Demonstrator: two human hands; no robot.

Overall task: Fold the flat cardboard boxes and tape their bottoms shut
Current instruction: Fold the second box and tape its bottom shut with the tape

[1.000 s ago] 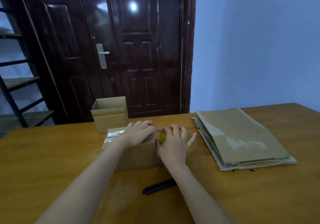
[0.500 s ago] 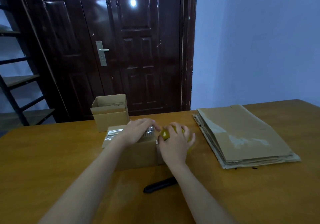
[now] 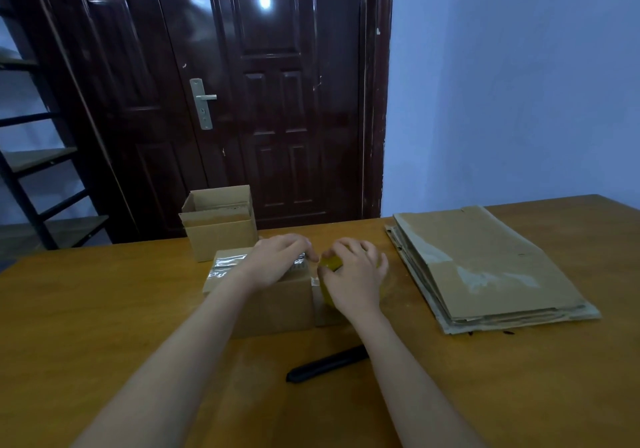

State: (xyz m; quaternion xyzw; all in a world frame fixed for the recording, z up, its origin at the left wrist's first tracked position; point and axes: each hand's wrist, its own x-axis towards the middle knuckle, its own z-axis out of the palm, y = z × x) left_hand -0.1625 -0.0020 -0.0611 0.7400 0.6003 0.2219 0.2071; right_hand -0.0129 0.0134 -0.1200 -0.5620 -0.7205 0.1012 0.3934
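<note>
Shelving unit (image 3: 31,170): dark metal frame with wooden shelves, far left, behind the table.
Door (image 3: 242,94): dark, panelled, silver handle, behind the table's far edge.
Table (image 3: 86,326): wooden, carries all items below.
Finished box (image 3: 220,229): small, upright, top flaps open, at the far edge, just behind the box in hand.
Box being taped (image 3: 266,298): folded cardboard, bottom side up, centre of the table; shiny clear tape runs across its top face.
Left hand (image 3: 277,260): lies palm down on the box's top, fingers fairly straight, pressing the tape near the right edge.
Tape roll (image 3: 330,263): yellowish, at the box's right edge, mostly hidden by the hand.
Right hand (image 3: 353,274): fingers curled round the tape roll, gripping it.
Black pen-like object (image 3: 325,366): flat on the table, near the right forearm.
Stack of flat cardboard boxes (image 3: 485,267): on the table's right side, well apart from the hands.
</note>
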